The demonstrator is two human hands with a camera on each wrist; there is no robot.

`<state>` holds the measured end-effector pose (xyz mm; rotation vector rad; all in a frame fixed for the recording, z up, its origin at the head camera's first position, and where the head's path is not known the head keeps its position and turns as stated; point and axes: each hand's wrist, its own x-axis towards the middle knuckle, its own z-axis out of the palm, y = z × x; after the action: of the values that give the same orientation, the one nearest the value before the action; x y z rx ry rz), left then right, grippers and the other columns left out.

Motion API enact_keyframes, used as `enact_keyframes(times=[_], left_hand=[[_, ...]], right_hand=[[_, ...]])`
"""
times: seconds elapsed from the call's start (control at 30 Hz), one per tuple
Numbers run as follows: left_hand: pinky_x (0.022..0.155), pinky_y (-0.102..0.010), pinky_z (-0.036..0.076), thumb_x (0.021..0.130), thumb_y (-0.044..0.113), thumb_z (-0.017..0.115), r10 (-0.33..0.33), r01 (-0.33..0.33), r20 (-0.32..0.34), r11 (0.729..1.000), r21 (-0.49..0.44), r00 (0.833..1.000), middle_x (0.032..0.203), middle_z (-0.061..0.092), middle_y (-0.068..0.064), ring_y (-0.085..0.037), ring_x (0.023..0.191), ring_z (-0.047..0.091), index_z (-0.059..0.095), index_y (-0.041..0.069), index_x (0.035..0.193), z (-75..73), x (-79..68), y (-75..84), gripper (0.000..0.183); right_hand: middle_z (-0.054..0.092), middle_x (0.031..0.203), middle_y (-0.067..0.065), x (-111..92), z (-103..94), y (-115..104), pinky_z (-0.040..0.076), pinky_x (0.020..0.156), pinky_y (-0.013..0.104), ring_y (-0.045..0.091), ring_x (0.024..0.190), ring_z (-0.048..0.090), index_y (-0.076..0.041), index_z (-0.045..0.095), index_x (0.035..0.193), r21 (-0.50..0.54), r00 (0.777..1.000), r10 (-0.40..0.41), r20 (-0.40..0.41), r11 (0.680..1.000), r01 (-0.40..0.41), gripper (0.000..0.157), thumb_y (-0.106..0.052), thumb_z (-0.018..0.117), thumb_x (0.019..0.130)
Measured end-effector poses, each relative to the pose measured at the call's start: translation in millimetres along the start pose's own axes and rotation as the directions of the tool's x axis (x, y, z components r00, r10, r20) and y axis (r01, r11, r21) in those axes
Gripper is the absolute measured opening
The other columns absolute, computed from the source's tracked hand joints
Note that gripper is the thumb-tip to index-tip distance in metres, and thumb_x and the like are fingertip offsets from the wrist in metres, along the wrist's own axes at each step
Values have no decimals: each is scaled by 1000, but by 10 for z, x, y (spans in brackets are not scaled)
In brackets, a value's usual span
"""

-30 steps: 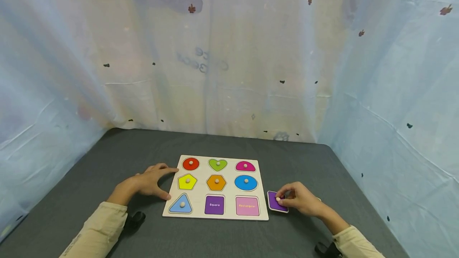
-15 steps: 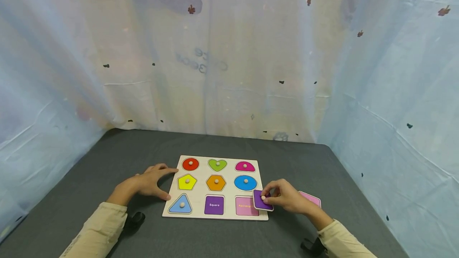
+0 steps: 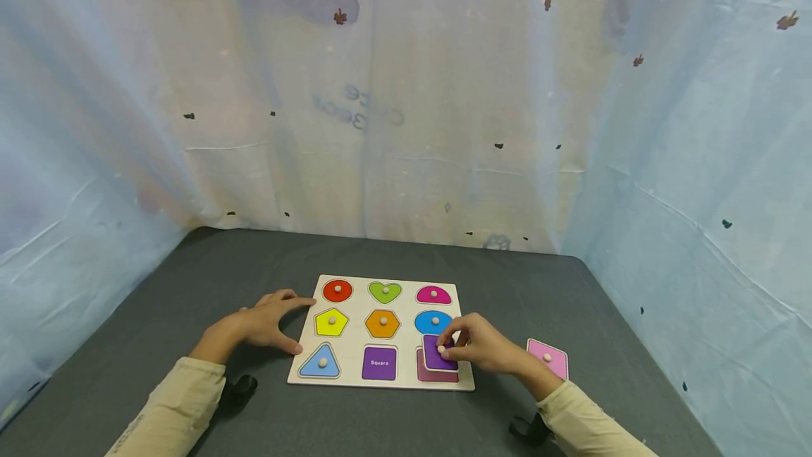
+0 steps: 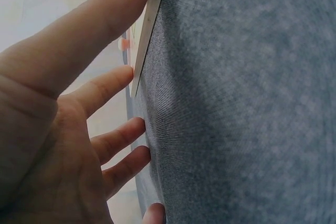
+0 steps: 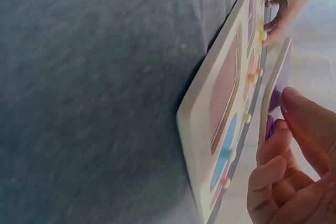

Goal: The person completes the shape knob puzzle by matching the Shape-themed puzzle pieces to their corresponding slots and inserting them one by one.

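A purple square puzzle piece [image 3: 432,354] is held by its small knob between the thumb and fingers of my right hand [image 3: 478,345]. It hangs above the puzzle board [image 3: 406,374], over the pink recess [image 3: 438,375] at the near right corner, and covers part of it. The right wrist view shows the piece [image 5: 276,93] raised off the board. My left hand [image 3: 263,321] touches the board's left edge with thumb and forefinger, its other fingers spread. To the left of the pink recess, the purple recess [image 3: 379,363] marked "Square" shows bare.
A pink rectangular piece [image 3: 548,358] with a knob lies on the dark grey tabletop [image 3: 406,429], right of the board. Several knobbed shapes sit in the board, such as the blue triangle [image 3: 321,362] and orange hexagon [image 3: 383,330]. A pale curtain [image 3: 406,125] hangs behind.
My right hand has lifted the purple square piece from beside the board and carried it left over the board. The pink piece has come into view behind it. My left hand has stayed still.
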<state>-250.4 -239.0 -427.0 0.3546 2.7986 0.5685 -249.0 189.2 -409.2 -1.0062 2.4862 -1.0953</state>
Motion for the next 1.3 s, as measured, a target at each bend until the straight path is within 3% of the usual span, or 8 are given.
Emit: enact_keyframes(times=[0.37,0.67,0.93,1.3], left_hand=[[97,-89,21,72,48,89,-1,1,9,1000,-5,1000,151,37,-23,-50,136,34,43,21,153,-13,-7,-2,97],[97,-89,20,72,48,89,1,-1,11,1000,3,1000,151,37,-23,-50,136,34,43,21,154,-2,6,-13,98],[97,-89,19,73,45,89,11,-11,9,1000,-1,1000,150,37,-23,-50,136,34,43,21,153,-25,-5,4,96],[98,-89,20,72,46,89,-13,13,13,1000,3,1000,150,37,-23,-50,135,35,43,21,153,-40,-7,39,96]], right_hand=[[71,93,8,208,169,-122,48,59,19,7,69,57,-5,78,100,-18,998,-33,54,999,34,11,-11,75,91],[71,93,8,377,335,-265,48,59,18,6,65,56,-5,78,95,-9,999,-32,44,999,33,7,-10,77,90],[71,87,9,520,484,-367,42,55,16,3,54,47,-2,75,91,1,997,-19,72,1000,19,5,-7,76,89],[68,83,3,664,612,-471,44,57,16,6,58,48,-3,76,92,-55,995,12,101,998,-7,6,-8,77,89]])
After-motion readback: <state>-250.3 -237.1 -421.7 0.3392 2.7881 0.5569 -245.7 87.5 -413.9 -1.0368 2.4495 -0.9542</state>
